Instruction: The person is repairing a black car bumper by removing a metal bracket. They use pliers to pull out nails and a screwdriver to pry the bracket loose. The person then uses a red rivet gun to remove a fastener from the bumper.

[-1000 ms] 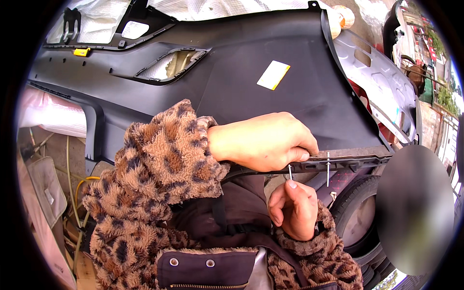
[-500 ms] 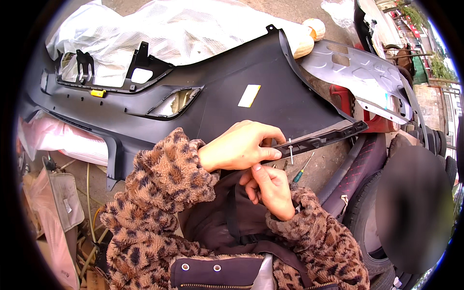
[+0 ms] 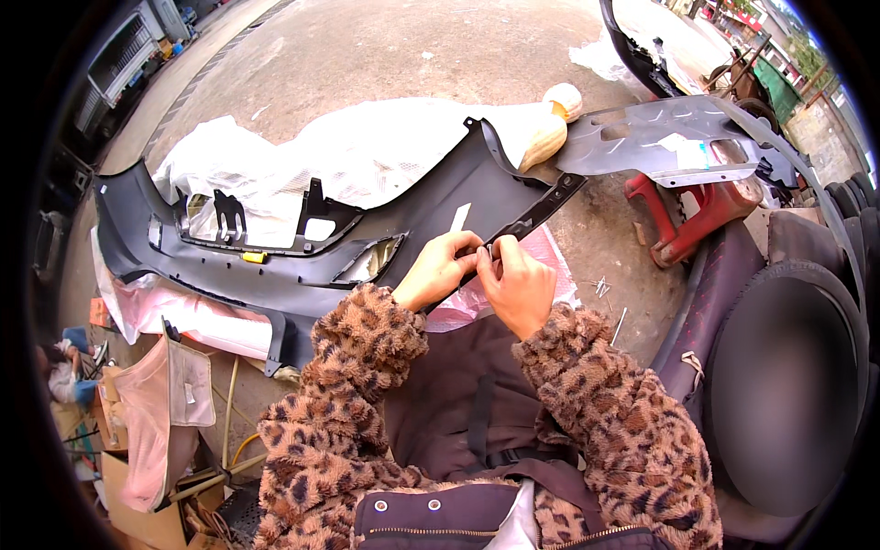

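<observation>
A dark grey car bumper (image 3: pixel 275 275) lies on white and pink plastic sheeting in front of me. Its narrow right end bracket (image 3: pixel 541 213) reaches toward my hands. My left hand (image 3: pixel 442 269) grips the lower edge of that bracket with fingers curled around it. My right hand (image 3: pixel 515 282) presses against the same edge with thumb and fingers pinched; what it pinches is too small to tell. Both forearms wear leopard-print fleece sleeves.
A second grey bumper part (image 3: pixel 660 137) rests on a red stand (image 3: pixel 701 215) at the right. Dark tyres (image 3: pixel 788 385) sit at the right edge. Loose screws (image 3: pixel 602 289) lie on the concrete. Cardboard and a pink bag (image 3: pixel 165 403) are at the lower left.
The view has pulled back and the whole bumper now shows. My right hand has risen from below the bumper edge to meet my left hand at the bracket.
</observation>
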